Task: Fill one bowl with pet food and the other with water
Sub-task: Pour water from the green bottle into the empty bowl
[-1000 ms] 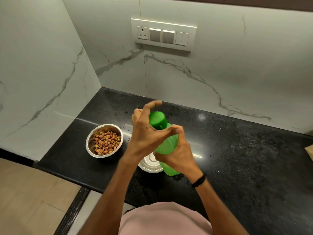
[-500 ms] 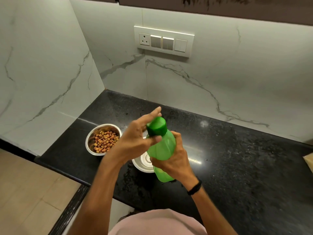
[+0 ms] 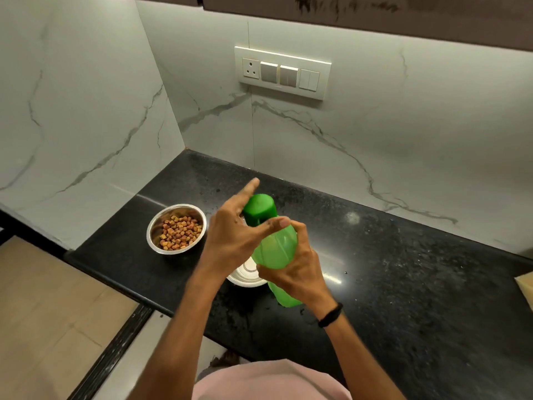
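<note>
Two steel bowls sat on the black speckled table (image 3: 403,284). I saw the kibble bowl (image 3: 176,228) at centre left of the frame, roughly half full of brown pet food (image 3: 179,232). The second steel bowl (image 3: 245,275) lay just right of it, lower in the frame and mostly hidden behind my hands, so I could not tell whether it held any water.

My right hand (image 3: 294,264) was closed around the middle of a translucent green water bottle (image 3: 275,249), holding it tilted with its top leaning toward the upper left, above the second bowl. My left hand (image 3: 230,235) was at the bottle's darker green cap (image 3: 259,209): the thumb lay across the neck just beneath the cap, the index finger stretched out straight past the cap's far side, and the remaining fingers were hidden behind it. I could not tell how firmly that hand gripped the cap. A black band (image 3: 331,315) circled my right wrist. On the marble wall, upper centre, was a white switch panel (image 3: 282,73).
</note>
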